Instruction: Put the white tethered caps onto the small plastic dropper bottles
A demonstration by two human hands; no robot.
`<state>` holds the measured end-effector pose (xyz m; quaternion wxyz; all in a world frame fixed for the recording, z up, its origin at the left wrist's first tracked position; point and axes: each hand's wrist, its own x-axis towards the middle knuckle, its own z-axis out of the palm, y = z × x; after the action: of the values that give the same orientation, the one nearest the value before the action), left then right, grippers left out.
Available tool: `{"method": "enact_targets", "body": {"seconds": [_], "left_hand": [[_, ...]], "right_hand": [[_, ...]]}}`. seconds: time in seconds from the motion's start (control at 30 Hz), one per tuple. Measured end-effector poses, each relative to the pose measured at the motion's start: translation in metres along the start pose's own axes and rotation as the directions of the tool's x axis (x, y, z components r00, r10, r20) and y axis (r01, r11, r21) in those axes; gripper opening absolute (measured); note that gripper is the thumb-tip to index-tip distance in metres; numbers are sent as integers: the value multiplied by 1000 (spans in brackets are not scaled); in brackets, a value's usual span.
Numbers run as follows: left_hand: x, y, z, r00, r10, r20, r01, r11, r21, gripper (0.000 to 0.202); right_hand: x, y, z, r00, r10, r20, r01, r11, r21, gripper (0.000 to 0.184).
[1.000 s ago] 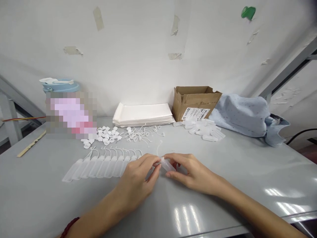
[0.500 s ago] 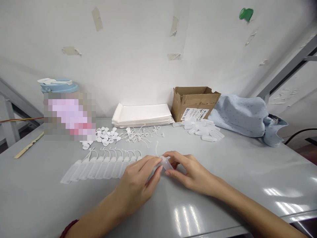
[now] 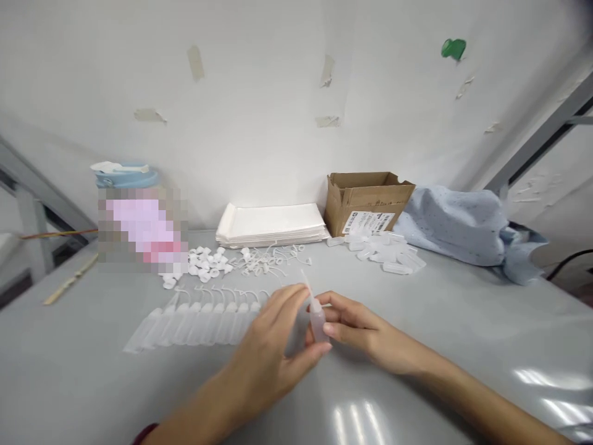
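Between the thumb and fingers of my right hand [image 3: 356,324] is a small translucent squeeze bottle [image 3: 318,322], tilted, with a thin nozzle tube pointing up from its neck. My left hand [image 3: 273,343] curves around the bottle's left side, thumb and fingers wide apart. Its fingertips are close to the nozzle and its thumb tip is near the bottle's base; whether they touch is hard to tell. To the left lies a row of similar bottles [image 3: 199,326] fitted with curved nozzle tubes, its right end hidden behind my left hand.
Loose white caps [image 3: 206,264] and thin tubes [image 3: 264,261] lie behind the row. Translucent bottles [image 3: 393,252] are piled before a cardboard box [image 3: 368,201]. A stack of white envelopes [image 3: 273,224], a blue patterned cloth [image 3: 451,225] and a wooden stick [image 3: 69,281] are also there.
My left hand has loosened from the bottle's neck, its thumb and fingers spreading apart. The bottle is now more upright in my right hand, its nozzle tube visible. The view has shifted slightly.
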<state>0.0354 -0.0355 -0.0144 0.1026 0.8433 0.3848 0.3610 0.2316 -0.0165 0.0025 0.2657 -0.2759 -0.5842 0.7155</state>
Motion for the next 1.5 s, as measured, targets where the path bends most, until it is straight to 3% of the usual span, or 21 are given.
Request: {"method": "enact_targets", "body": {"seconds": [0.17, 0.27, 0.37, 0.53, 0.67, 0.87, 1.27, 1.33, 1.5], "left_hand": [[-3, 3, 3, 997, 60, 38, -58, 996, -61, 63], [-4, 1, 4, 994, 104, 32, -103, 994, -33, 63], [-2, 1, 5, 994, 109, 2, -109, 994, -19, 58], [-1, 3, 5, 999, 11, 36, -12, 999, 53, 59], [-2, 2, 6, 998, -23, 55, 17, 996, 91, 57], [-1, -1, 6, 995, -33, 92, 27, 998, 62, 60], [-2, -3, 3, 995, 99, 17, -99, 995, 30, 52], [0, -2, 0, 997, 67, 32, -66, 998, -11, 48], [9, -16, -17, 982, -151, 113, 159, 985, -72, 34]], "right_hand": [[8, 17, 2, 994, 14, 111, -53, 935, 351, 29], [11, 22, 6, 991, 4, 130, -61, 898, 437, 28], [11, 21, 7, 994, -12, 107, -30, 923, 385, 28], [11, 18, 7, 999, -3, -44, 15, 961, 275, 26], [12, 19, 10, 998, -21, -61, 34, 975, 218, 32], [12, 21, 8, 994, 17, -105, 11, 965, 261, 35], [11, 18, 5, 996, 54, -66, -27, 934, 357, 36], [11, 19, 6, 996, 67, -56, -43, 938, 345, 36], [11, 23, 7, 994, 54, -99, -32, 977, 211, 44]]}}
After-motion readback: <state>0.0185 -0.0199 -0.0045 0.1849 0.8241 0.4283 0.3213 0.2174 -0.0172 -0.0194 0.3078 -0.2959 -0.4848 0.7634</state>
